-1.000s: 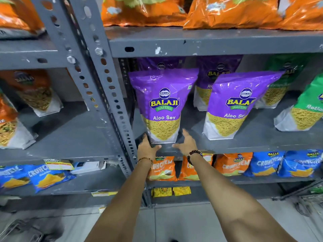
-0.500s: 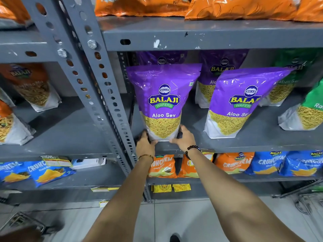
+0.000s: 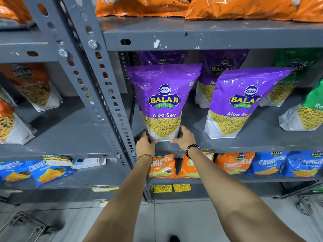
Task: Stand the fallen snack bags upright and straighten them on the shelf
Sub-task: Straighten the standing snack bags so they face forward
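A purple Aloo Sev bag (image 3: 164, 95) stands upright at the front left of the grey middle shelf (image 3: 262, 142). My left hand (image 3: 145, 143) grips its bottom left corner. On the bottom right corner rests my right hand (image 3: 184, 137), fingers wrapped round the bag's side. A second purple Aloo Sev bag (image 3: 241, 102) stands to the right, leaning left. Behind them stand two more purple bags (image 3: 220, 67), partly hidden. Green bags (image 3: 307, 110) lean at the far right of the same shelf.
A perforated grey upright post (image 3: 104, 95) stands just left of my left hand. Orange bags (image 3: 227, 7) lie on the shelf above. Orange and blue Crunchem bags (image 3: 267, 163) fill the shelf below. The left bay holds orange-topped bags (image 3: 35, 86). A wire basket (image 3: 19, 227) sits on the floor.
Both hands moved forward from just below the bag and closed on its bottom corners. The camera moved closer to the shelf.
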